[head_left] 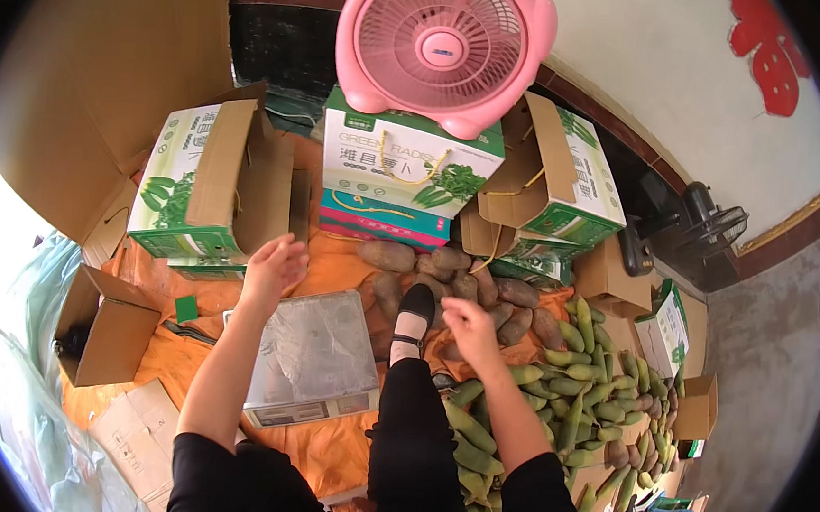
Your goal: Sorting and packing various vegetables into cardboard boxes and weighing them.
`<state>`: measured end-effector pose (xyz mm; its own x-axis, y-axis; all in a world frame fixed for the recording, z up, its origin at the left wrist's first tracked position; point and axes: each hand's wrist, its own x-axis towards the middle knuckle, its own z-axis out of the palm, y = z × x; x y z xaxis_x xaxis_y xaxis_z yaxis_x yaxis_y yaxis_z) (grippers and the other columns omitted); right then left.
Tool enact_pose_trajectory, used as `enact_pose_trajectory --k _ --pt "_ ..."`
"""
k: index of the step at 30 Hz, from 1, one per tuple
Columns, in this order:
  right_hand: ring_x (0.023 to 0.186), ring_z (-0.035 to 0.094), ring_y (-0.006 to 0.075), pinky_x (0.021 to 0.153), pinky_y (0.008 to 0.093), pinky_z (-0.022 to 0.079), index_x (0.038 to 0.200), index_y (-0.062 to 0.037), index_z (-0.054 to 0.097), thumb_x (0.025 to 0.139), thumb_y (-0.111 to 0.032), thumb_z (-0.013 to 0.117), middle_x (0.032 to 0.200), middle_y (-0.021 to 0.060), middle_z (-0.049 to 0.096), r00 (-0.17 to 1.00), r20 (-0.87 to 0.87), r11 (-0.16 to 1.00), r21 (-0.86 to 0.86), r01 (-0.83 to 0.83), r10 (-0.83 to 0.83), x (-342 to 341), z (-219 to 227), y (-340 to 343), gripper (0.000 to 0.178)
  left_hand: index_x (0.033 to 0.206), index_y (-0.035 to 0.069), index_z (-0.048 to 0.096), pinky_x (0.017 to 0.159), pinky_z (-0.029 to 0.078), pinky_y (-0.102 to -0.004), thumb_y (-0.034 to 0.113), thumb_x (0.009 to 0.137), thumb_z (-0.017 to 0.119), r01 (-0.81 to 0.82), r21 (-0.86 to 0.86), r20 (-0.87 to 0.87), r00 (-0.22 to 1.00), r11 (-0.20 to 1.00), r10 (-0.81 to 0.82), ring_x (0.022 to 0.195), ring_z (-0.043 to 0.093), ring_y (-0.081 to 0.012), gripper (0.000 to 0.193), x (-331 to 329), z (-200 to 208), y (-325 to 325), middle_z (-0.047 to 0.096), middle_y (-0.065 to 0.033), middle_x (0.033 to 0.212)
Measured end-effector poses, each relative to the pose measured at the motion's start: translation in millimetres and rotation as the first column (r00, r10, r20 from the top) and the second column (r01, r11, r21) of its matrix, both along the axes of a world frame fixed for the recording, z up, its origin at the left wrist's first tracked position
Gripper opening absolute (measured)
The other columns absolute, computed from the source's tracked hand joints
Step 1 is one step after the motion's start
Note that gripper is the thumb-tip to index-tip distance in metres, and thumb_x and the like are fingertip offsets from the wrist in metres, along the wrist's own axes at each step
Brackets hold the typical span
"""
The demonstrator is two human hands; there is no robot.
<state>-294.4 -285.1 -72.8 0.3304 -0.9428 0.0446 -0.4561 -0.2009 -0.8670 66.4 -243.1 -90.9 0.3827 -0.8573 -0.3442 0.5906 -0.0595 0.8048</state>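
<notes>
Orange floor sheet [316, 444] before me carries scale [312, 359] at centre, brown roots [456, 283] twelve o'clock, green radishes [572, 391] three o'clock.

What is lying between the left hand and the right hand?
In the head view, between the left hand and right hand lie the scale's plate and the person's black shoe.

— Where does the view look from?
— From the head, steeply down and forward, close above the left hand [273, 264] and right hand [467, 323].
— How wide?
— Fisheye; the rim bends and darkens.
</notes>
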Motion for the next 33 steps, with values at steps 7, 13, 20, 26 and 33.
enact_pose_trajectory --k 7,13,20,26,33 --pt "0.085 0.058 0.0288 0.068 0.0418 0.049 0.095 -0.0078 0.057 0.078 -0.011 0.057 0.102 0.0086 0.055 0.522 -0.728 0.720 -0.637 -0.275 -0.445 -48 55 -127 0.017 0.117 0.001 0.055 0.073 0.052 -0.0303 0.015 0.092 0.051 0.208 0.226 0.350 0.894 0.952 -0.278 0.089 0.062 -0.0185 0.029 5 46 62 0.063 -0.0106 0.104" --pt "0.080 0.065 0.0259 0.065 0.0422 0.050 0.100 -0.0128 0.059 0.082 -0.013 0.050 0.123 0.0070 0.053 0.130 -0.862 0.796 -0.503 -0.336 -0.490 -58 52 -216 0.020 0.109 0.000 0.058 0.069 0.052 -0.0292 0.013 0.090 0.053 -0.065 0.281 0.438 0.897 0.958 -0.068 0.082 0.063 -0.0170 0.024 29 43 173 0.064 -0.0094 0.093" --pt "0.078 0.066 0.0226 0.068 0.0361 0.050 0.073 -0.0097 0.071 0.078 -0.010 0.056 0.083 0.0066 0.066 -0.008 -0.866 0.836 -0.480 -0.265 -0.499 -77 58 -211 0.017 0.107 0.002 0.059 0.063 0.052 -0.0258 0.017 0.089 0.056 -0.358 0.375 0.418 0.889 0.855 0.189 0.076 0.062 -0.0148 0.024 23 26 274 0.062 -0.0064 0.089" --pt "0.069 0.064 0.0238 0.063 0.0362 0.049 0.063 -0.0087 0.067 0.070 -0.010 0.059 0.070 0.0062 0.061 0.101 -0.808 0.697 -0.556 -0.453 -0.580 -102 79 -150 0.010 0.106 0.004 0.060 0.062 0.051 -0.0245 0.017 0.090 0.055 -0.445 0.322 0.447 0.849 0.835 0.280 0.076 0.062 -0.0132 0.021 27 24 322 0.062 -0.0050 0.088" --pt "0.072 0.062 0.0280 0.062 0.0391 0.049 0.068 -0.0074 0.059 0.074 -0.008 0.054 0.075 0.0092 0.056 0.319 -0.853 0.766 -0.515 -0.385 -0.413 -115 184 -22 0.008 0.103 0.004 0.061 0.063 0.050 -0.0246 0.014 0.089 0.055 -0.415 0.250 0.468 0.843 0.875 0.266 0.075 0.062 -0.0130 0.018 17 42 329 0.063 -0.0051 0.086"
